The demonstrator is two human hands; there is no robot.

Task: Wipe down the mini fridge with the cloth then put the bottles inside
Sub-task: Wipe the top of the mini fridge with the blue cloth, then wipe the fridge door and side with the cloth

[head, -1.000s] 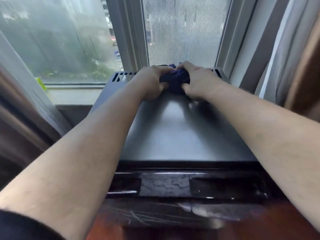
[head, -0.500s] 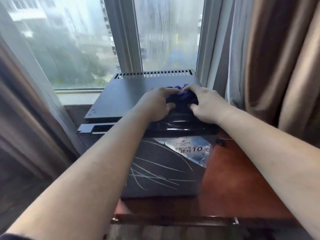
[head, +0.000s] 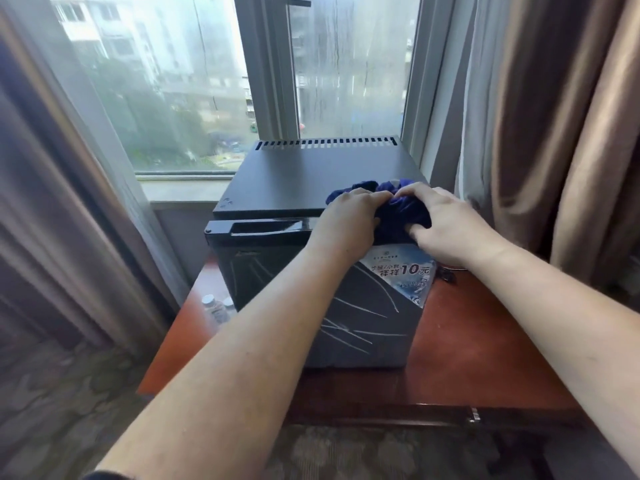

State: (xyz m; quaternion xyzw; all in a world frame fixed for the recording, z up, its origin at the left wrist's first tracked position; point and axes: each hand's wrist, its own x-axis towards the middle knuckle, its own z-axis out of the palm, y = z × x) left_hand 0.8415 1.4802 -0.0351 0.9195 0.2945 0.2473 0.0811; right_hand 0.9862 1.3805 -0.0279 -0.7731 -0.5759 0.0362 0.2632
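1. Nearest us: both forearms reach forward over the red-brown table (head: 460, 344). The fridge door faces us and is closed, with pale scratch-like streaks and a price sticker (head: 403, 273) at its upper right.
2. Left hand (head: 346, 225) and right hand (head: 446, 226) sit at the mini fridge's (head: 311, 171) front top edge, right side. Both are curled tight around the bunched dark-blue cloth (head: 401, 213), which is pressed between them where the top meets the door.
3. Step in hand, as we read it: wiping. The cloth is on the top's front right corner, just above the door. Door face, handle recess (head: 263, 226) and left side look untouched, but we can't confirm that from here.
4. Bottles (head: 216, 306): two caps show on the table just left of the fridge, low and partly hidden by it. None are inside as far as we can tell, since the door is closed.
5. Next move likely needs the cloth dragged down the door face or left along the recess, keeping pressure flat. One hand would do; the other could steady the fridge so it doesn't slide on the table.
6. After that, we need a free hand for the door, so the cloth has to be put down first.
7. Far: vent slots (head: 327, 143) along the back edge of the top, then the window (head: 166, 98) and curtains (head: 554, 116).
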